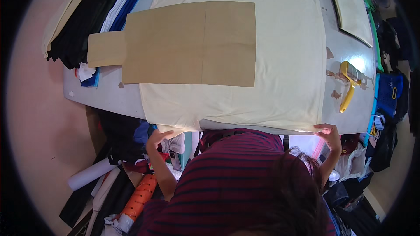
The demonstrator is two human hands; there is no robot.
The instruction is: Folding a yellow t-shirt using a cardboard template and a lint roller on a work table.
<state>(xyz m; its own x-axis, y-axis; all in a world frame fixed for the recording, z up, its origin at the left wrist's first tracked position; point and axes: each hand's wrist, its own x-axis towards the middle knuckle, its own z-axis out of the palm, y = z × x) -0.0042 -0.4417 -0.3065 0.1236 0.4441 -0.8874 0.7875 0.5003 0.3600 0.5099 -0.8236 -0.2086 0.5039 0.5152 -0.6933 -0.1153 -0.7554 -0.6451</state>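
A cream T-shirt (288,55) lies spread sideways on the grey table, its hem to the right. My left hand (158,139) pinches fabric at the near left, by the sleeve, at the table's front edge. At the near right, my right hand (328,133) grips the hem corner between thumb and fingers. Between my hands the shirt's near edge sags, and a strip of grey table edge shows there. A brown cardboard sheet (170,46) rests flat on the shirt, covering its left and middle part. Its narrower cardboard tab (106,48) sticks out left.
A yellow lint roller (350,87) lies on the table at right, below a folded cream garment (351,9). Dark, white and blue garments (95,16) line the far left. A blue basket (388,93) stands right of the table. Below left are an orange-wrapped roll (141,196) and a white roll (92,173).
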